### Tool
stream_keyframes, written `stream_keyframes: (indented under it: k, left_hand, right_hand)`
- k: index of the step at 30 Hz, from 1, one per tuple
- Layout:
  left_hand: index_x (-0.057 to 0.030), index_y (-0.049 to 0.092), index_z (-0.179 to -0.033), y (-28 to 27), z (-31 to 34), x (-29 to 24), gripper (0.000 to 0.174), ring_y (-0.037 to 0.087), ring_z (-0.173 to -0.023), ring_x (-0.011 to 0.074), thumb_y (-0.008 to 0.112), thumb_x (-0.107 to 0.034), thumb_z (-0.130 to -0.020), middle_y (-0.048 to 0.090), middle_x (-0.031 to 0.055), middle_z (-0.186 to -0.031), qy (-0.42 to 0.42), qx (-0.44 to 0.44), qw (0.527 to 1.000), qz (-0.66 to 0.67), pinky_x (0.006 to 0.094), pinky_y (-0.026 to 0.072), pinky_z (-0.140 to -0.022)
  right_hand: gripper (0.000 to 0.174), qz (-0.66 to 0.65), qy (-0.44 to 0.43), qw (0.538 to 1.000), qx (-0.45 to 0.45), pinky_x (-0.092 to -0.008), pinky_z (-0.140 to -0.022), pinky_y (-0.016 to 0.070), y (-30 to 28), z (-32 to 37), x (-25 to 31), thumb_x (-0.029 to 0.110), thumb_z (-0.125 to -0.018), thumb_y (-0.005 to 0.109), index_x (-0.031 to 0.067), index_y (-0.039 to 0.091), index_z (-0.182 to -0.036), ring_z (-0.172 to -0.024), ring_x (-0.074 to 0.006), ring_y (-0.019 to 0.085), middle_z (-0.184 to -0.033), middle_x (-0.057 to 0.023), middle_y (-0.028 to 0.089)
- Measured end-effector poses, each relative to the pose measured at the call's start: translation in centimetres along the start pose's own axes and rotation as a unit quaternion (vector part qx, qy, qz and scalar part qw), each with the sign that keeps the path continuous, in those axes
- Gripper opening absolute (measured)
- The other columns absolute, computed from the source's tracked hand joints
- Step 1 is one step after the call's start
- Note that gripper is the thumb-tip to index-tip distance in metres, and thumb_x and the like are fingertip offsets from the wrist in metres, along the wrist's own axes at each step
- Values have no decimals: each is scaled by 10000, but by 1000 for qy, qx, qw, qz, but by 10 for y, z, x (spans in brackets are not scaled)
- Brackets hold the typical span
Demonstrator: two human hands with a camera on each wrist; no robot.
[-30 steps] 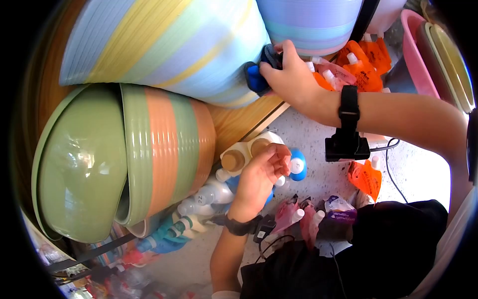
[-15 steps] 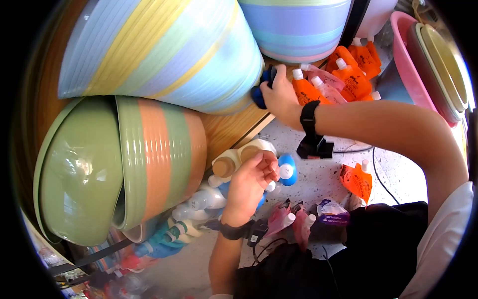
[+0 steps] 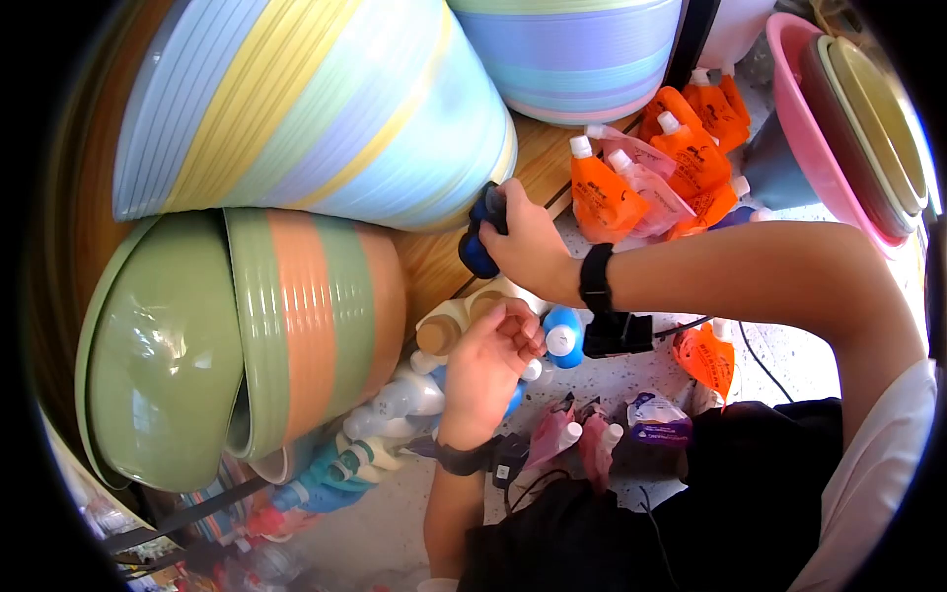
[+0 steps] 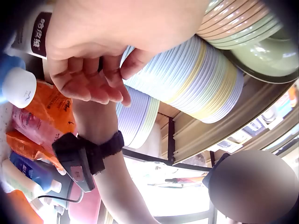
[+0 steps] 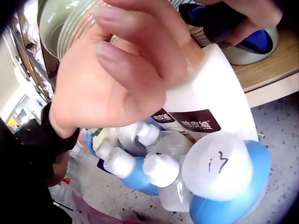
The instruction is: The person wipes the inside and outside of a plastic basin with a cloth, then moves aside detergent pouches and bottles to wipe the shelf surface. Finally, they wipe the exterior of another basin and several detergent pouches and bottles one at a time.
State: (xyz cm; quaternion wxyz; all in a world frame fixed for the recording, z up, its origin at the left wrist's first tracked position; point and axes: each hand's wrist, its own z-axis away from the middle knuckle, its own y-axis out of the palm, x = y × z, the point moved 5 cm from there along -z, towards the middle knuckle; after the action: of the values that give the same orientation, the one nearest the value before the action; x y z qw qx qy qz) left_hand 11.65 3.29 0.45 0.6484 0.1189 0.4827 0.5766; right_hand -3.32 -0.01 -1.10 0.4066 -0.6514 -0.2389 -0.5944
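My right hand [image 3: 533,252] grips a dark blue and black cloth [image 3: 478,252] at the edge of the wooden shelf [image 3: 439,261], close by the base of a tilted blue, yellow and lilac striped pot [image 3: 375,118]. In the right wrist view the cloth [image 5: 259,41] lies partly under the fingers, next to a pale rounded rim. Below it, my left hand [image 3: 483,385] hangs palm up with loosely bent fingers and holds nothing. White bottles with brown caps [image 3: 439,335] and a blue bottle [image 3: 564,350] with a white cap stand beside that hand.
A green and orange striped pot [image 3: 306,316] and a green bowl [image 3: 168,365] lie left. Orange spouted pouches [image 3: 602,202] crowd the floor near a pink basin [image 3: 784,74]. Pink pouches [image 3: 552,439] stand near the black-clad legs. A camera cable [image 3: 764,365] trails there.
My right hand has moved down and left with the cloth, along the shelf edge and nearer my left hand. The left hand keeps its loose pose. The view has shifted slightly.
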Motion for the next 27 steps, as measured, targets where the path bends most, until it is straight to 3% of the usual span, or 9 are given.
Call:
stream_keyframes:
  k: [5,7,9,12,15,19,25,26,27]
  left_hand:
    - [-43,565,-983,0,2,0,180,481,-844,194,540,-221,-986,512,59,-867,2,-6,1000,19,339,422,-797]
    - [-47,562,-982,3,2,-1,175,475,-840,192,542,-222,-984,505,55,-863,6,-6,1000,18,338,419,-797]
    - [-51,558,-980,5,1,-1,171,469,-836,189,545,-222,-983,498,51,-858,9,-5,1000,14,338,416,-796]
    - [-60,560,-975,4,1,1,162,464,-831,186,543,-220,-983,491,42,-852,18,8,999,28,334,414,-792]
    - [-65,564,-970,4,-1,0,160,456,-823,182,544,-223,-980,488,35,-849,22,7,999,47,331,414,-790]
    - [-69,566,-967,7,0,0,159,442,-815,178,544,-226,-976,479,29,-847,30,-10,999,41,332,411,-788]
    - [-75,565,-969,3,0,1,153,440,-816,176,539,-226,-978,478,28,-851,27,15,998,51,331,411,-796]
    - [-77,564,-969,3,0,1,153,440,-817,176,537,-227,-979,478,28,-852,28,24,998,53,330,411,-799]
    - [-77,564,-969,2,1,1,153,440,-817,176,537,-227,-979,478,28,-852,30,22,998,54,330,411,-799]
  right_hand:
    - [341,4,47,999,-12,-503,-812,521,-6,-18,-16,172,-895,613,-48,472,-1115,-923,-492,648,-936,-330,655]
    - [334,17,115,989,-86,-506,-798,524,-21,-34,-33,171,-906,600,-49,468,-1121,-903,-487,654,-934,-321,661]
    - [324,26,89,988,-127,-503,-773,529,-30,-50,-39,174,-915,593,-45,466,-1117,-889,-482,658,-927,-318,664]
    - [316,39,18,997,-67,-511,-759,523,-35,-38,-12,171,-915,599,-32,465,-1117,-865,-474,658,-899,-313,654]
    - [284,41,-208,974,75,-507,-771,509,-12,0,16,163,-893,636,11,514,-1100,-862,-472,644,-905,-271,665]
    - [274,14,-148,985,88,-485,-756,521,5,-3,32,184,-881,668,25,581,-1086,-880,-427,661,-899,-244,680]
    - [277,195,-245,945,91,-448,-671,538,-14,-25,43,258,-863,720,68,634,-1045,-805,-358,682,-894,-161,710]
    - [257,180,-313,930,68,-434,-625,535,-19,-24,48,261,-852,725,77,640,-1010,-754,-335,680,-855,-131,706]
    - [257,179,-314,930,70,-434,-625,535,-17,-27,48,261,-852,725,77,640,-1010,-754,-335,680,-855,-131,706]
